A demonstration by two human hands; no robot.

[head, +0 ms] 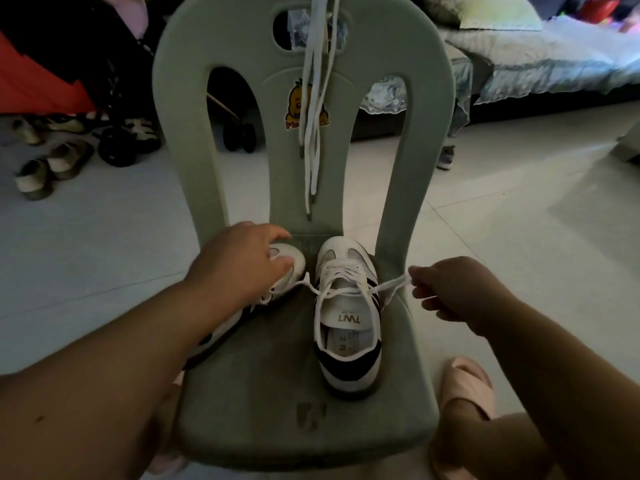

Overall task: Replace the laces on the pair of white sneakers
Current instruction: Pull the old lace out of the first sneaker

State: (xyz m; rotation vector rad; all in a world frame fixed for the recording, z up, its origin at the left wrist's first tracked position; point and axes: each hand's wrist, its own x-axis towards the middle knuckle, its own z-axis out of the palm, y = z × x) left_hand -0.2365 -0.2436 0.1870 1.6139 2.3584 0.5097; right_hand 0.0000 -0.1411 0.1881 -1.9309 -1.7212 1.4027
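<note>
Two white sneakers with dark stripes sit on the seat of a grey-green plastic chair (263,403). The right sneaker (348,317) stands upright, toe away from me, with a white lace (388,285) threaded through its eyelets. My right hand (457,292) pinches that lace's end and holds it out to the right. My left hand (242,261) rests curled over the toe of the left sneaker (291,261), which my forearm mostly hides. Several loose white laces (315,109) hang down the chair's backrest.
A pink slipper (464,386) is on my foot at the lower right of the chair. Several shoes (52,164) and a stroller's wheels (239,135) lie on the tiled floor at the left. A bed (540,64) stands at the back right.
</note>
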